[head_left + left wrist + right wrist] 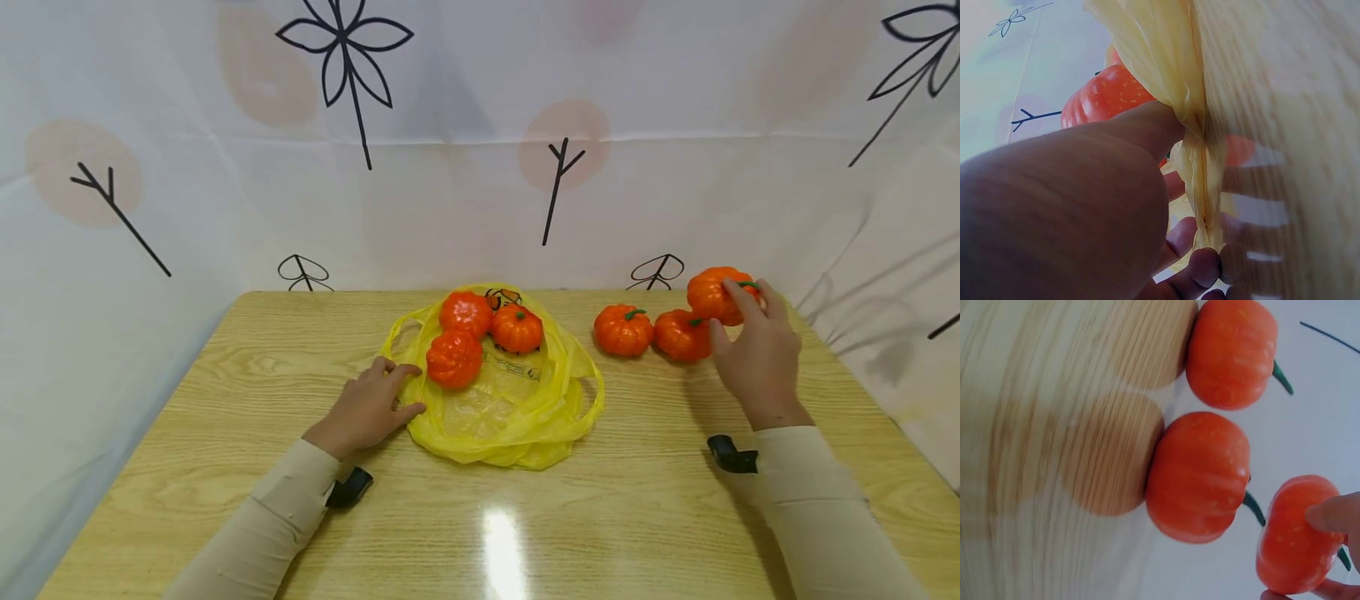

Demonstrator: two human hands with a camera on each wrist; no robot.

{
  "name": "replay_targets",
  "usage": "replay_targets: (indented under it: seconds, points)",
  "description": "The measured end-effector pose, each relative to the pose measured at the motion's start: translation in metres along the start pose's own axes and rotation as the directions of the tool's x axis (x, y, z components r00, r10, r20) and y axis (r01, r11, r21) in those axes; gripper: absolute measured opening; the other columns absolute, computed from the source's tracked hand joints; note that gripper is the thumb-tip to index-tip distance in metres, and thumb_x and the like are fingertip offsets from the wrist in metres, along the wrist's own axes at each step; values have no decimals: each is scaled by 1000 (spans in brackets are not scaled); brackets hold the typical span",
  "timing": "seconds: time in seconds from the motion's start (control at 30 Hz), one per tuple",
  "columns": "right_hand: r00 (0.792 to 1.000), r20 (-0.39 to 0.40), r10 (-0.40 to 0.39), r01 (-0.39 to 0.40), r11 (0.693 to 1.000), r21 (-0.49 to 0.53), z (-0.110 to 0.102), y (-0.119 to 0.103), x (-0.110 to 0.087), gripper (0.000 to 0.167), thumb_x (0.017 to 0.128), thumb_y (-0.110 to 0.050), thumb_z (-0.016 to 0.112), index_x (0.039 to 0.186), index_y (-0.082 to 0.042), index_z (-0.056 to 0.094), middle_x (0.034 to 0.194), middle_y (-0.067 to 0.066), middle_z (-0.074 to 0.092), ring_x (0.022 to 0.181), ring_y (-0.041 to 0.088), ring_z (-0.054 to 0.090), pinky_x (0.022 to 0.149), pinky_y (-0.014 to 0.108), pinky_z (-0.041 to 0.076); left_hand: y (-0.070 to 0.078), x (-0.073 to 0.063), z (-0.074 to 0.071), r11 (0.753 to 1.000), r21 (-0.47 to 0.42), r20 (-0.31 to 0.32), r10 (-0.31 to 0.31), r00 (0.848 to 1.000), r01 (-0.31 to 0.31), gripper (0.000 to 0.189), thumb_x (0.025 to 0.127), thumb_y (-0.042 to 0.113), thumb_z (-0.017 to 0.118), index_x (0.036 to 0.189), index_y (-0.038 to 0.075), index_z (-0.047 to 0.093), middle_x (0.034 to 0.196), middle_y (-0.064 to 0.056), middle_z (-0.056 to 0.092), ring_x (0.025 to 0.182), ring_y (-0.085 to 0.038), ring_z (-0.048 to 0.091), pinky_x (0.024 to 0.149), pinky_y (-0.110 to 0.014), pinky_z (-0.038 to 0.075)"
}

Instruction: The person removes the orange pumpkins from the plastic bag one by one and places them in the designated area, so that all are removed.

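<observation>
My left hand rests at the left edge of a yellow plastic bag, thumb and index finger spread apart and touching its rim. In the left wrist view, bunched bag film lies against the thumb and fingertips. Inside the bag sit three orange toy pumpkins, one with a green stem and two others. At the right, my right hand holds another toy pumpkin above the table. Two more toy pumpkins stand side by side just left of and below it.
The wooden table ends at the back against a white cloth printed with plant drawings. Bag handles spread out on the tabletop. Each wrist carries a black camera mount.
</observation>
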State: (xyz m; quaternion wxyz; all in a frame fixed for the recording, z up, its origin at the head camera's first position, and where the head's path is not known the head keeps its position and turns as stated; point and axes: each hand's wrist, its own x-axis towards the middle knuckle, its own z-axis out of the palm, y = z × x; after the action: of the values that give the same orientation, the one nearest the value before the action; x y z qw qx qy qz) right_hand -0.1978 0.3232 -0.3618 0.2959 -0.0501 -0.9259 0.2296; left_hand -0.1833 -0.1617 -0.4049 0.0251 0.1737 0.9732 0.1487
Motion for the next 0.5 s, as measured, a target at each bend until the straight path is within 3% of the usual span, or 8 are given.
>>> replay_targets:
  seconds: [0.2,0.5]
  points:
    - [995,24,98,-98,995,-36,-4,10,3,57,97,-12,58,151,-7,42,159,28,28,124,65,41,95,77,30,0,0,0,1000,-1,1,-3,1000,3,54,94,49,66,139,21,55,122,-11,52,101,-26,57,84,-50,46]
    - [974,104,200,-195,979,-60,-7,25,6,58,99,-14,52,154,-7,36,160,31,21,128,65,37,97,77,28,0,1,2,1000,7,-5,-5,1000,5,54,94,48,67,139,21,55,121,-11,52,99,-26,56,84,-51,46]
